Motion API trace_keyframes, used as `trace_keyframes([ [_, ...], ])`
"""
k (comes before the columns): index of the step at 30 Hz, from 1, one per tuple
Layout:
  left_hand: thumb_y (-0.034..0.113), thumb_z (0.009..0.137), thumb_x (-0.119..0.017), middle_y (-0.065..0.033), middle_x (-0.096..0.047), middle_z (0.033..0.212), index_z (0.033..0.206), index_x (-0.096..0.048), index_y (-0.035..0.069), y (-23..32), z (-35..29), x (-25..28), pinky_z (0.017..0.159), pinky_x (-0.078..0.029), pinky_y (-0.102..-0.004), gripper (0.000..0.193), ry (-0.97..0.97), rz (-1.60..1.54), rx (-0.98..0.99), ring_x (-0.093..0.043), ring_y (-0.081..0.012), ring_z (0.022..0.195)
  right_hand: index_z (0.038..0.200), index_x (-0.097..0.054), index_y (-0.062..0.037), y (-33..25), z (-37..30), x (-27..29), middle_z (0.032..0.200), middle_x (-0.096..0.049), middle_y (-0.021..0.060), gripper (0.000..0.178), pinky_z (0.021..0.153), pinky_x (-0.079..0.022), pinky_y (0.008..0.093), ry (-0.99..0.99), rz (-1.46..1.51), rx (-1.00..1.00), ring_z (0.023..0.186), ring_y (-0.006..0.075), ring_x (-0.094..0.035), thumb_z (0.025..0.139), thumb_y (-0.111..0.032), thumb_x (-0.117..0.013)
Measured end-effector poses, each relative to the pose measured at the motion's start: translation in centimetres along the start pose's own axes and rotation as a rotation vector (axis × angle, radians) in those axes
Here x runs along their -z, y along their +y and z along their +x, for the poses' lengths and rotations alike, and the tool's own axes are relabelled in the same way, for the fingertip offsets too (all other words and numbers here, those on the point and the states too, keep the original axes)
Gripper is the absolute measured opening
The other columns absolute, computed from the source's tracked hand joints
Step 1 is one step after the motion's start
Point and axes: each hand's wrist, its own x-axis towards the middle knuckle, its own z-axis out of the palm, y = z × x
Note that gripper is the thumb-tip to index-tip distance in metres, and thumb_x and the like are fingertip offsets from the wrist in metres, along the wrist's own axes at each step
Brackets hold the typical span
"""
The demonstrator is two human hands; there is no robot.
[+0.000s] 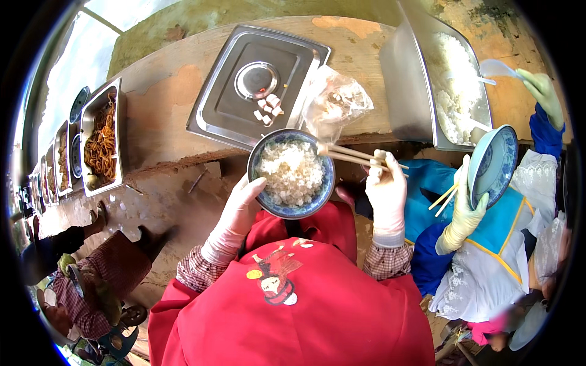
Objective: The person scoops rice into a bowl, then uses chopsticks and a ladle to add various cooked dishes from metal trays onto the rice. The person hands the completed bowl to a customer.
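My left hand (239, 208), in a white glove, grips the left side of a blue-patterned bowl (328, 190), its thumb over the rim. Cooked white rice (292, 172) fills much of the bowl. Pale wooden chopsticks (351, 155) are pinched in my gloved right hand (387, 194), with one end over the bowl's right rim. Just beyond the bowl, a steel pan lid (210, 116) lies on the counter with several small white pieces (268, 110) on it. A clear plastic bag (342, 104) with pale contents rests at the lid's right edge.
A deep steel pan (406, 91) of rice stands on the right. Beside me, a co-worker's gloved hand (467, 216) holds a blue bowl (488, 171) and chopsticks; the other holds a translucent spoon (500, 68). Noodles fill a tray (120, 140) at left. People (91, 287) stand lower left.
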Motion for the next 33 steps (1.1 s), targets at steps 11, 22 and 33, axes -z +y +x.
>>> trace_keyframes([
  [11, 0.026, 0.082, -0.065, -0.013, -0.055, 0.126, 0.134, -0.04, -0.002, 2.7, -9.1, -0.2, 0.098, -0.042, -0.0348, 0.064, 0.104, -0.055, -0.004, -0.054, -0.0201, 0.112, 0.075, -0.059, 0.013, 0.5, -7.1, -15.2, 0.06, -0.06, 0.0236, 0.037, 0.033, -0.05, 0.0274, -0.828, 0.24, -0.496, 0.04, 0.0251, -0.061, 0.092, -0.02, -0.055],
  [22, 0.02, 0.091, -0.052, -0.0154, -0.051, 0.132, 0.133, -0.042, -0.003, 2.8, -8.1, 4.7, 0.104, -0.039, -0.0412, 0.049, 0.265, -0.305, -0.336, -0.051, -0.0267, 0.119, 0.106, -0.059, 0.0038, 1.2, -4.1, -9.6, 0.096, -0.061, 0.0123, 0.026, 0.047, -0.05, 0.027, -0.468, 0.293, -0.358, 0.061, 0.0167, -0.06, 0.098, -0.017, -0.047],
  [33, 0.026, 0.091, -0.06, -0.0139, -0.053, 0.125, 0.126, -0.05, 0.0, 14.5, 4.1, 21.8, 0.088, -0.053, -0.0467, 0.044, 0.72, -0.073, -0.574, -0.053, -0.028, 0.112, 0.081, -0.058, 0.0006, -0.1, -3.3, -8.3, 0.072, -0.056, 0.0048, 0.031, 0.062, -0.043, 0.0246, -0.327, -1.023, 0.432, 0.065, 0.0102, -0.051, 0.099, -0.018, -0.041],
])
